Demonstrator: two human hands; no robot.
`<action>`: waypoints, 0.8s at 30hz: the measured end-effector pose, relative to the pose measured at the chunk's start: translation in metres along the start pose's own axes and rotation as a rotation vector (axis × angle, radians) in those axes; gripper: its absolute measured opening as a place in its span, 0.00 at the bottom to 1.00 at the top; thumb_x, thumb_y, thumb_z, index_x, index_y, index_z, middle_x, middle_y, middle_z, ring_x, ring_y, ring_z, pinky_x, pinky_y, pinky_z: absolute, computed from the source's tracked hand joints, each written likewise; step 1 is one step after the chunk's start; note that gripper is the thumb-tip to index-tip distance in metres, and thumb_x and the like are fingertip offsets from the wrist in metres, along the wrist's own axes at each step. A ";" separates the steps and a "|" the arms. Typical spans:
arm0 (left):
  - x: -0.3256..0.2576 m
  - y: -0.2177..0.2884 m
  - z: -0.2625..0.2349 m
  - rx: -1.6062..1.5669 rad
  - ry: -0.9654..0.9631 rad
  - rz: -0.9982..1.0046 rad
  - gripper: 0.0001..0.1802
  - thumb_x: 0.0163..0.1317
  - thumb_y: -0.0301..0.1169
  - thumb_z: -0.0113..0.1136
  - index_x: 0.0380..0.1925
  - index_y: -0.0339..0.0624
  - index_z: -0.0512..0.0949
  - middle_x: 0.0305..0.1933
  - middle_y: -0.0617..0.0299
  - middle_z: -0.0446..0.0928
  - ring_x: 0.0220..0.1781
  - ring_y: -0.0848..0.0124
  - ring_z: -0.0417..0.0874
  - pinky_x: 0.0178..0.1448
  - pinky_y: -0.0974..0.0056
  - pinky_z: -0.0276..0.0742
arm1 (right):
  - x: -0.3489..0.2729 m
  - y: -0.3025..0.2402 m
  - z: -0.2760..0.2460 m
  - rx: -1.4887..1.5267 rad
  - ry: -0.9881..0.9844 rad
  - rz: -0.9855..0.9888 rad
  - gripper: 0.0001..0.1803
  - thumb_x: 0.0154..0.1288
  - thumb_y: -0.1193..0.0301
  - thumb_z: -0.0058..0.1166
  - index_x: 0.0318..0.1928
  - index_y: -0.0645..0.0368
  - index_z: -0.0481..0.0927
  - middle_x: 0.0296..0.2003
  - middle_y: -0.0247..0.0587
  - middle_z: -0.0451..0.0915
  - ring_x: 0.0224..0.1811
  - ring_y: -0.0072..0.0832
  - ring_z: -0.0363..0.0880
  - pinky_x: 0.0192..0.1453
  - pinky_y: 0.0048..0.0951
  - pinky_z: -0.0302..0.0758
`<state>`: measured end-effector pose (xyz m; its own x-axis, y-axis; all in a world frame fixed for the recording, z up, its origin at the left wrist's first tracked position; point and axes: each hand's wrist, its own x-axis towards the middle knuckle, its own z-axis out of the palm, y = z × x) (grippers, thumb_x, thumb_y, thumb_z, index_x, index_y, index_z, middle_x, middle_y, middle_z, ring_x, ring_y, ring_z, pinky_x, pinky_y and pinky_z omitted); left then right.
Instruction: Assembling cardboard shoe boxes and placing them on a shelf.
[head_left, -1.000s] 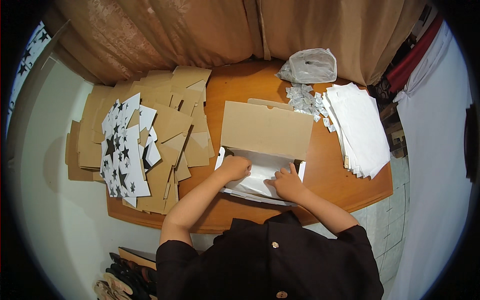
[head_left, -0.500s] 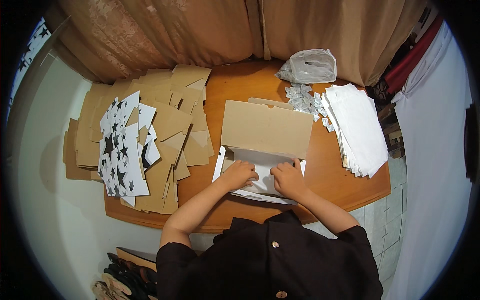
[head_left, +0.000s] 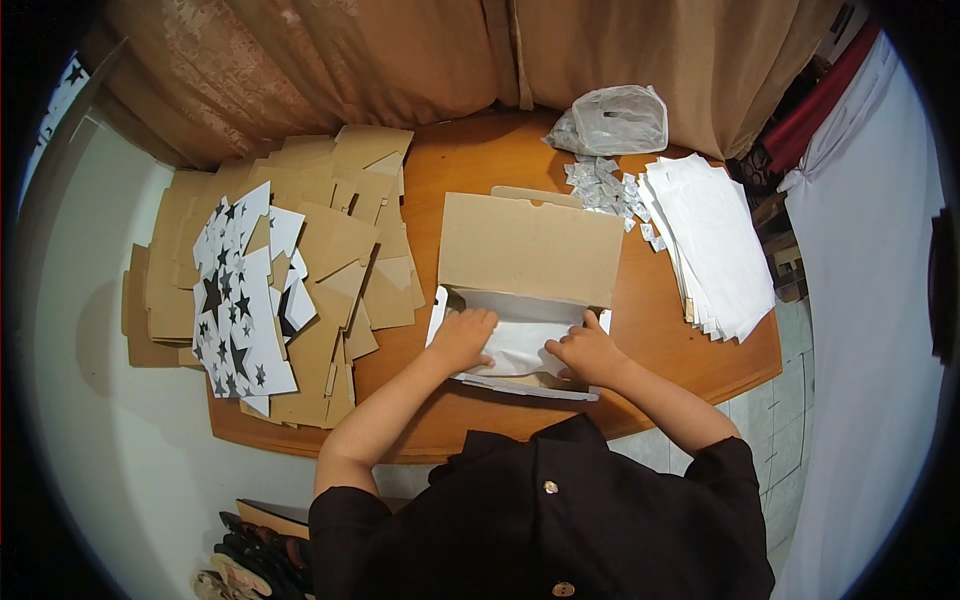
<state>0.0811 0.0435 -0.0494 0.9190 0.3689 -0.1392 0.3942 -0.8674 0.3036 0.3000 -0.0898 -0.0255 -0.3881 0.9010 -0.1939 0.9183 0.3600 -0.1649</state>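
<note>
An open cardboard box [head_left: 530, 245], brown inside with white outer sides, stands on the table in front of me, its lid raised at the back. A sheet of white paper [head_left: 522, 340] lies inside it, creased and bent along the bottom. My left hand [head_left: 465, 340] is at the box's left end, thumb and fingers apart, against the paper. At the right end, my right hand [head_left: 585, 350] presses on the paper's edge with its fingers spread. Some fingertips of both hands are hidden inside the box.
Flat brown cardboard blanks [head_left: 330, 240] are piled on the left, with star-printed white ones [head_left: 235, 300] on top. At the back right, small silvery packets [head_left: 597, 185] lie before a clear plastic bag [head_left: 625, 120]. White paper sheets [head_left: 710, 245] are stacked at the right.
My left hand has moved a little left and up, toward the box's left end. My right hand has shifted slightly. The paper now shows more of its creased middle between them.
</note>
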 end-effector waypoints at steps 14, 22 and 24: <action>0.006 0.014 0.003 -0.094 -0.033 0.058 0.60 0.34 0.63 0.68 0.66 0.48 0.54 0.57 0.46 0.68 0.59 0.52 0.69 0.56 0.48 0.65 | -0.001 0.002 -0.004 0.054 0.065 0.142 0.14 0.48 0.73 0.55 0.39 0.52 0.77 0.24 0.40 0.80 0.35 0.35 0.78 0.53 0.41 0.57; 0.020 0.002 -0.027 -0.370 -0.436 -0.139 0.55 0.35 0.68 0.62 0.57 0.37 0.66 0.43 0.50 0.77 0.44 0.54 0.78 0.52 0.52 0.66 | -0.013 -0.002 -0.069 0.552 0.398 0.329 0.14 0.55 0.71 0.50 0.45 0.51 0.76 0.19 0.37 0.77 0.26 0.33 0.76 0.49 0.39 0.56; 0.015 0.006 -0.024 -0.153 -0.105 -0.149 0.52 0.35 0.67 0.63 0.54 0.37 0.71 0.42 0.51 0.77 0.44 0.55 0.78 0.54 0.54 0.65 | -0.010 0.004 -0.076 0.564 0.359 0.413 0.15 0.56 0.71 0.49 0.46 0.51 0.76 0.19 0.37 0.77 0.25 0.33 0.76 0.50 0.38 0.56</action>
<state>0.0976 0.0522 -0.0269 0.8479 0.4451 -0.2880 0.5292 -0.7427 0.4103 0.3138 -0.0789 0.0496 0.1136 0.9928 -0.0381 0.7668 -0.1120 -0.6321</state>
